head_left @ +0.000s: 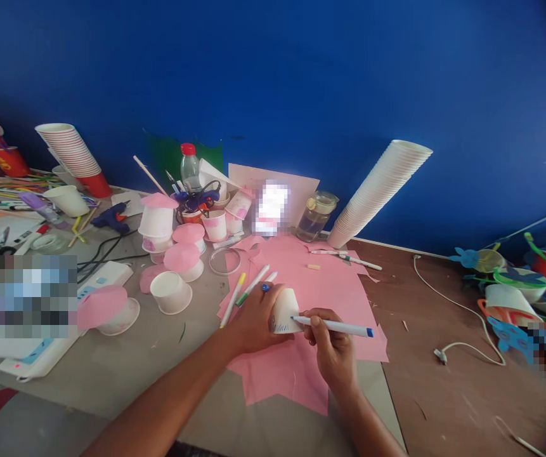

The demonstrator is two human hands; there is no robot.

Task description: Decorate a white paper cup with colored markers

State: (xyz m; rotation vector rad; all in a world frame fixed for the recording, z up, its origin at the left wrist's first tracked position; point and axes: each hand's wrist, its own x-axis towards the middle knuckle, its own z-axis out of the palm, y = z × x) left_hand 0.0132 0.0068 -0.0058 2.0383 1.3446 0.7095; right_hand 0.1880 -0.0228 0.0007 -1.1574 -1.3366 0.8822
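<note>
Paper cup [285, 311] tilted just above pink paper [301, 374], blue marks on its wall; left hand [253, 320] has fingers closed around it, right hand [330, 352] has fingers pinching a white marker [334, 327], tip touching the cup wall. A firm left-hand hold and a light, braced marker grip suit clean, steady lines on the curved wall. Nearby, loose markers [233, 299] lie on the paper, with pink-topped cups [188, 233] and a glue gun [111, 219] farther left.
</note>
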